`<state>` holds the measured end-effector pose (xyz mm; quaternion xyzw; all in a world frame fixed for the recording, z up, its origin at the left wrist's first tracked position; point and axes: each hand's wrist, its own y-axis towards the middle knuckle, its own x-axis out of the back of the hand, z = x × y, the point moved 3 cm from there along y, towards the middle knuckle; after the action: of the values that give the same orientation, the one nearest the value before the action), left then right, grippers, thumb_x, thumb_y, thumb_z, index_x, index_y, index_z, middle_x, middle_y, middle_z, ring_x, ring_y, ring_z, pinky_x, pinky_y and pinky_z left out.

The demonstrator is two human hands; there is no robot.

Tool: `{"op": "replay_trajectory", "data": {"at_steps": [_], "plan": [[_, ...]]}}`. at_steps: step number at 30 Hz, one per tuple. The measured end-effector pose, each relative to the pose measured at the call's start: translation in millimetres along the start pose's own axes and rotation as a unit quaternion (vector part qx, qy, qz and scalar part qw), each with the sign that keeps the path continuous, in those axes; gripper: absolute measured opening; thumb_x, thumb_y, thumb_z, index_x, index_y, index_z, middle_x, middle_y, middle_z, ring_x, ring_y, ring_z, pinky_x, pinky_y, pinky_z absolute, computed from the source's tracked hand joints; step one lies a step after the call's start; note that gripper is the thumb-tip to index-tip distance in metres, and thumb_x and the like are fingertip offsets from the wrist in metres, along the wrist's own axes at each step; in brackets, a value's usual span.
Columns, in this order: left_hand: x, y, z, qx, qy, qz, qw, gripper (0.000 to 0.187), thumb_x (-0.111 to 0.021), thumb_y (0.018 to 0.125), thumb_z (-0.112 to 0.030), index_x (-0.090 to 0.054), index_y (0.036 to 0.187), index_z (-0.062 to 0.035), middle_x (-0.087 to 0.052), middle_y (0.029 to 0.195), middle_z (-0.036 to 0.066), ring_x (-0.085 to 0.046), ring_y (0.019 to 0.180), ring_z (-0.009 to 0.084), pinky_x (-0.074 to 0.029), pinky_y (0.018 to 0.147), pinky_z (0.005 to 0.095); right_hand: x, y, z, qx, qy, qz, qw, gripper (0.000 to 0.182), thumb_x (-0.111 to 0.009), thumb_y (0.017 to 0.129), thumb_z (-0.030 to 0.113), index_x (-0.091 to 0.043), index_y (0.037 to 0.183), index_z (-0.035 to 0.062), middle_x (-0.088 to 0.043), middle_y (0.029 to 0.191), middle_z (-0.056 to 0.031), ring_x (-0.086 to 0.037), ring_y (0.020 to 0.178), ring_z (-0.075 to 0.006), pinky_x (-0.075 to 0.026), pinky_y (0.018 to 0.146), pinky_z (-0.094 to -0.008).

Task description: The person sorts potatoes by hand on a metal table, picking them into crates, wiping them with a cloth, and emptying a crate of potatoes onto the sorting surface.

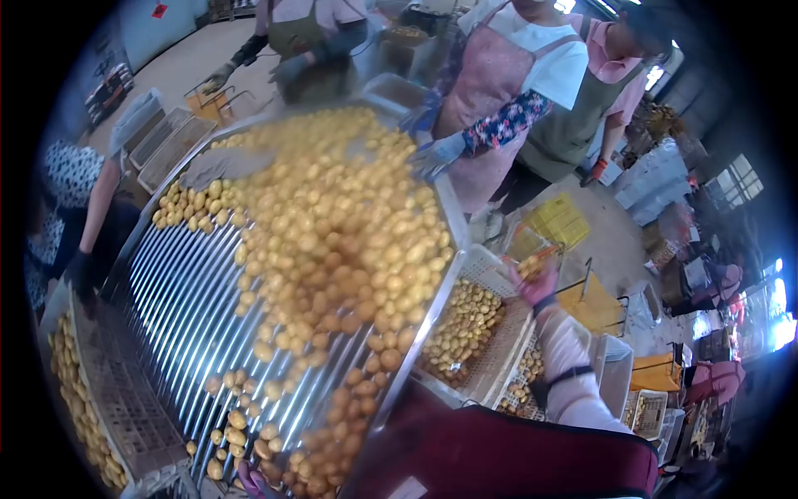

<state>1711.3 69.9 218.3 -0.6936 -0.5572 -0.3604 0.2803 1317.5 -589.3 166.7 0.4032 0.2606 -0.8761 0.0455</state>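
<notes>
Potatoes (332,183) lie heaped on a metal sorting table (183,291) with parallel ridges, thickest at the far side. My right hand (539,287), in a pink glove, reaches out to the right past the table, over the crates. Several small potatoes (529,266) show at its fingers, which look curled around them. Below it stands a plastic crate (490,378) of potatoes. At the bottom edge, my left hand (252,481), in a purple glove, is beside loose potatoes (303,474). Most of it is cut off, so its grip is hidden.
Across the table a person's gloved hand (439,155) rests near the rim; another grey glove (224,166) touches the heap. A person's dark glove (81,273) is by the left crate (125,391). Yellow crates (559,220) and orange bins (657,372) stand right.
</notes>
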Motion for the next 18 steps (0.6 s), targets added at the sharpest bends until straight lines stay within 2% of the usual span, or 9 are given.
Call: {"op": "replay_trajectory", "data": {"at_steps": [3, 5, 7, 8, 9, 11, 12, 17, 18], "plan": [[-15, 3, 90, -0.069, -0.292, 0.008, 0.954, 0.051, -0.05, 0.099, -0.027, -0.047, 0.14, 0.0031, -0.055, 0.134, 0.017, -0.052, 0.124, 0.0278, -0.041, 0.106, 0.04, -5, 44, 21, 0.087, -0.197, -0.168, 0.962, 0.055, -0.058, 0.096, 0.036, -0.044, 0.133, -0.0018, -0.056, 0.12, -0.0114, -0.056, 0.105, -0.028, -0.049, 0.09, -0.0409], [-11, -24, 79, 0.023, -0.26, -0.049, 0.964, 0.059, -0.06, 0.094, -0.028, -0.046, 0.144, -0.0007, -0.054, 0.137, 0.012, -0.055, 0.12, 0.0238, -0.043, 0.101, 0.0349, -66, 22, -35, 0.133, -0.374, -0.182, 0.899, 0.064, -0.055, 0.098, 0.04, -0.038, 0.143, -0.0031, -0.054, 0.128, -0.0105, -0.055, 0.117, -0.0312, -0.046, 0.099, -0.0474], [12, -42, 20, 0.075, -0.13, 0.021, 0.989, 0.062, -0.067, 0.092, -0.026, -0.045, 0.144, -0.0008, -0.051, 0.139, 0.013, -0.052, 0.125, 0.0248, -0.042, 0.103, 0.0361, -122, -23, -138, 0.228, -0.579, 0.107, 0.775, 0.063, -0.054, 0.099, 0.037, -0.035, 0.145, -0.0026, -0.048, 0.137, -0.0135, -0.048, 0.127, -0.0294, -0.044, 0.103, -0.0432], [11, -49, 8, 0.017, -0.148, 0.014, 0.989, 0.064, -0.069, 0.09, -0.025, -0.044, 0.144, -0.0008, -0.049, 0.14, 0.013, -0.051, 0.126, 0.0254, -0.042, 0.105, 0.0377, -136, -57, -191, 0.372, -0.65, 0.279, 0.602, 0.064, -0.059, 0.098, 0.03, -0.033, 0.146, -0.0024, -0.044, 0.139, -0.0158, -0.045, 0.129, -0.0281, -0.042, 0.105, -0.0416], [6, -60, 26, -0.011, -0.109, 0.043, 0.993, 0.068, -0.071, 0.088, -0.025, -0.042, 0.145, -0.0019, -0.049, 0.141, 0.015, -0.051, 0.126, 0.0278, -0.042, 0.106, 0.0394, -121, -80, -257, 0.257, -0.586, 0.401, 0.655, 0.066, -0.064, 0.095, 0.026, -0.033, 0.147, -0.0008, -0.046, 0.136, -0.0153, -0.045, 0.128, -0.0286, -0.039, 0.107, -0.0422], [9, -65, -8, -0.14, 0.095, 0.044, 0.985, 0.077, -0.076, 0.083, -0.032, -0.041, 0.147, -0.0075, -0.046, 0.144, 0.02, -0.046, 0.132, 0.0396, -0.039, 0.108, 0.0499, -186, -178, -322, 0.229, -0.575, 0.642, 0.453, 0.061, -0.07, 0.089, 0.03, -0.047, 0.14, 0.0068, -0.045, 0.14, -0.0183, -0.044, 0.131, -0.0375, -0.037, 0.109, -0.05], [4, -75, -1, -0.126, 0.109, 0.05, 0.985, 0.078, -0.076, 0.082, -0.035, -0.041, 0.147, -0.0085, -0.045, 0.144, 0.021, -0.045, 0.132, 0.0414, -0.039, 0.107, 0.0517, -194, -209, -348, 0.23, -0.572, 0.718, 0.323, 0.053, -0.067, 0.089, 0.037, -0.054, 0.133, 0.0118, -0.047, 0.138, -0.0169, -0.044, 0.13, -0.0405, -0.036, 0.108, -0.0545], [0, -92, 0, -0.046, 0.146, 0.076, 0.985, 0.083, -0.072, 0.086, -0.047, -0.039, 0.149, -0.0061, -0.049, 0.14, 0.024, -0.052, 0.123, 0.0421, -0.042, 0.103, 0.0524, -214, -212, -380, 0.173, -0.572, 0.778, 0.194, 0.047, -0.065, 0.086, 0.046, -0.057, 0.124, 0.0188, -0.049, 0.132, -0.0116, -0.044, 0.129, -0.0362, -0.035, 0.107, -0.0549], [-7, -95, 7, -0.025, 0.123, 0.089, 0.988, 0.084, -0.072, 0.086, -0.048, -0.038, 0.15, -0.0062, -0.048, 0.14, 0.025, -0.052, 0.123, 0.0423, -0.043, 0.102, 0.0519, -213, -194, -375, 0.282, -0.57, 0.745, 0.202, 0.041, -0.065, 0.086, 0.042, -0.057, 0.118, 0.0172, -0.05, 0.128, -0.0103, -0.047, 0.125, -0.0335, -0.037, 0.104, -0.0539]]}}
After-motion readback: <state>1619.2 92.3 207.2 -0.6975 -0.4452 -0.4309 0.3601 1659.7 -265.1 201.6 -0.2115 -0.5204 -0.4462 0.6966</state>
